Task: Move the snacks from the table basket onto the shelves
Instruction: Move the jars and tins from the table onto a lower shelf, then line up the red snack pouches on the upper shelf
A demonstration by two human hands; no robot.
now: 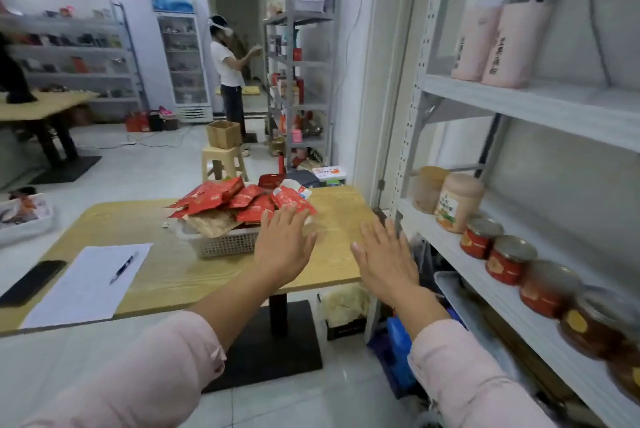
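Wooden table (138, 219) carries basket (225, 243) heaped with snacks (242, 203), at 11 o'clock from left hand (282, 249), which is nearer. Both hands flat, fingers straight, empty; right hand (384, 263) hovers beside shelves (519, 102) at 3 o'clock.

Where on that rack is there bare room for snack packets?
Behind the jars on the middle shelf, toward the back wall, and on the upper shelf right of the pink bags. Jars crowd the middle shelf's front edge.
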